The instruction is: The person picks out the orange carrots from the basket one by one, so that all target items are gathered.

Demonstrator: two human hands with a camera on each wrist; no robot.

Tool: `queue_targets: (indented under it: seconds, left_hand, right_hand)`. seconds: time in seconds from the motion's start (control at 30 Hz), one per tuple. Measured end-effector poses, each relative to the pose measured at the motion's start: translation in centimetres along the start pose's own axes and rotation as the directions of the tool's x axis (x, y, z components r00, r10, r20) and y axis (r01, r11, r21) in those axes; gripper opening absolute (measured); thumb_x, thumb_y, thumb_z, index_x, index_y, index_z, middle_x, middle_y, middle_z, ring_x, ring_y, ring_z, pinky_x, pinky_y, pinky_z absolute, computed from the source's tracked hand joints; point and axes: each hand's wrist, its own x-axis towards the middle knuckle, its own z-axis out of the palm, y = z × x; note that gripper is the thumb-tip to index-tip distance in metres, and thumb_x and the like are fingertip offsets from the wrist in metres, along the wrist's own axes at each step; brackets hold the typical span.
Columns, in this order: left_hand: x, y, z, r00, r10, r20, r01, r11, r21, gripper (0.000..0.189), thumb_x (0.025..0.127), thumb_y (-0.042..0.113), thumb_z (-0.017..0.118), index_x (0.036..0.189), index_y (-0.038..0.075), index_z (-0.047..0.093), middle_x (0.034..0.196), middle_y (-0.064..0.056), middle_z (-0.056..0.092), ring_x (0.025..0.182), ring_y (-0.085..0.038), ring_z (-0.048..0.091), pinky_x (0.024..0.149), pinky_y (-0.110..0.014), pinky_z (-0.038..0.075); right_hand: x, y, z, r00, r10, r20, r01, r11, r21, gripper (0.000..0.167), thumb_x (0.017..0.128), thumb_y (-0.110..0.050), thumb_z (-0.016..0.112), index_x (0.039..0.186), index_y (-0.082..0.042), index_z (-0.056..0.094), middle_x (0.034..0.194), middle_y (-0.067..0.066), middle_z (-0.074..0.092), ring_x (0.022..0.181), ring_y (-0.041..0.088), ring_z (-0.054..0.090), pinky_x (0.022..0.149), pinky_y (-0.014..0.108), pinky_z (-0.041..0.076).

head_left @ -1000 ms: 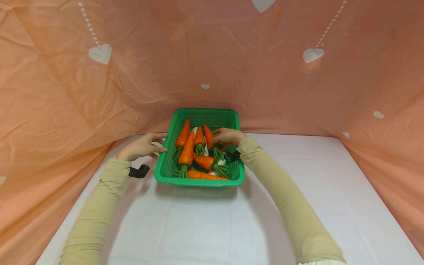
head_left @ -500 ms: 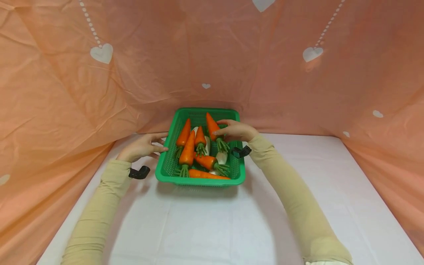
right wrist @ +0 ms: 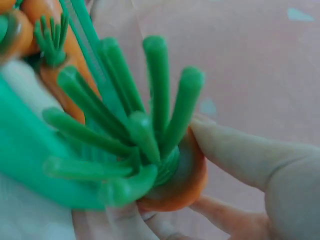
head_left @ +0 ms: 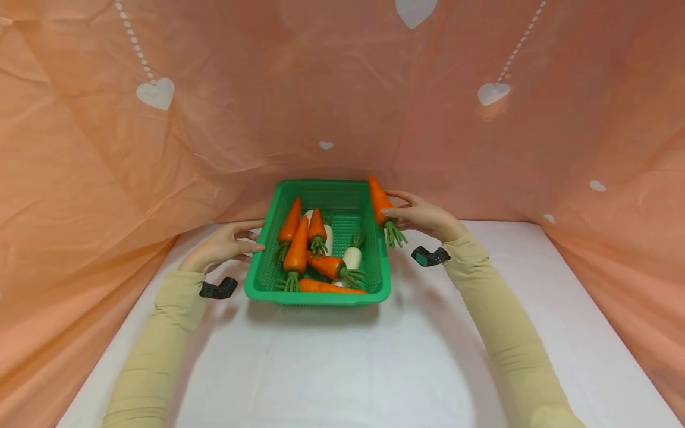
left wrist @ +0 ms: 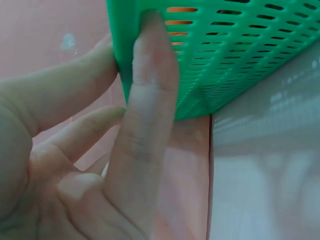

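Note:
A carrot with green stem stubs [head_left: 379,201] is in my right hand [head_left: 426,216], pinched between thumb and fingers near its stem end. It is over the right rim of the green basket [head_left: 318,295], its tip pointing to the back. The right wrist view shows the stubs [right wrist: 145,120] facing the camera. At the left rim my left hand [head_left: 216,245] holds the basket's edge. In the left wrist view one finger [left wrist: 155,65] lies against the slotted wall under the lip, with others along the lip's far side. Several carrots [head_left: 298,249] and white radishes [head_left: 352,258] lie inside the basket.
The basket stands on a white-covered table [head_left: 321,368], near its back edge. Behind it hangs an orange-pink curtain [head_left: 257,107] with white hearts, which also closes off both sides.
My right hand has lifted the carrot out of the pile and carried it right to the basket's rim, baring a white radish and the basket floor. The left hand stays at the left rim.

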Motion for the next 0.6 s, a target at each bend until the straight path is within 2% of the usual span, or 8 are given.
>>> queue_targets:
  seconds: [0.13, 0.27, 0.47, 0.6]
  left_hand:
    - [-0.2, -0.4, -0.4, 1.000, 0.014, 0.002, -0.014, 1.000, 0.000, 0.070, 0.089, 0.013, 0.069, 0.150, 0.009, 0.034, 0.127, -0.025, 0.046, 0.096, -0.027, 0.061, 0.076, -0.039, 0.056]
    - [-0.4, -0.8, -0.8, 1.000, 0.024, 0.003, -0.024, 1.000, -0.003, 0.069, 0.089, 0.014, 0.069, 0.149, 0.011, 0.036, 0.128, -0.023, 0.048, 0.096, -0.029, 0.062, 0.076, -0.039, 0.056]
    - [-0.6, -0.9, -1.1, 0.999, 0.033, 0.022, -0.033, 0.999, -0.014, 0.069, 0.090, 0.014, 0.069, 0.149, 0.010, 0.035, 0.127, -0.025, 0.050, 0.096, -0.031, 0.062, 0.076, -0.039, 0.056]
    - [-0.7, -0.8, -1.1, 0.999, 0.028, 0.032, -0.027, 1.000, -0.004, 0.070, 0.091, 0.015, 0.068, 0.151, 0.010, 0.032, 0.128, -0.025, 0.049, 0.097, -0.030, 0.061, 0.077, -0.038, 0.055]
  right_hand:
    - [-0.8, 1.6, -1.7, 0.998, -0.001, -0.063, 0.003, 0.999, 0.032, 0.071, 0.098, -0.018, 0.058, 0.154, -0.012, 0.016, 0.118, 0.021, 0.053, 0.067, 0.011, 0.055, 0.083, 0.029, 0.049]
    - [-1.2, 3.4, -2.7, 0.996, -0.002, -0.092, 0.005, 1.000, 0.027, 0.069, 0.098, -0.017, 0.057, 0.154, -0.010, 0.018, 0.113, 0.021, 0.057, 0.070, 0.012, 0.059, 0.083, 0.030, 0.051]
    - [-1.2, 6.7, -3.3, 0.996, 0.009, -0.085, -0.007, 1.000, 0.028, 0.064, 0.098, -0.015, 0.058, 0.151, -0.005, 0.024, 0.098, 0.013, 0.063, 0.064, 0.012, 0.051, 0.077, 0.026, 0.049]
    - [-0.7, 8.7, -3.2, 0.993, 0.057, -0.102, -0.054, 0.998, 0.031, 0.065, 0.097, -0.017, 0.059, 0.151, -0.003, 0.024, 0.100, 0.010, 0.060, 0.069, 0.012, 0.052, 0.077, 0.025, 0.049]
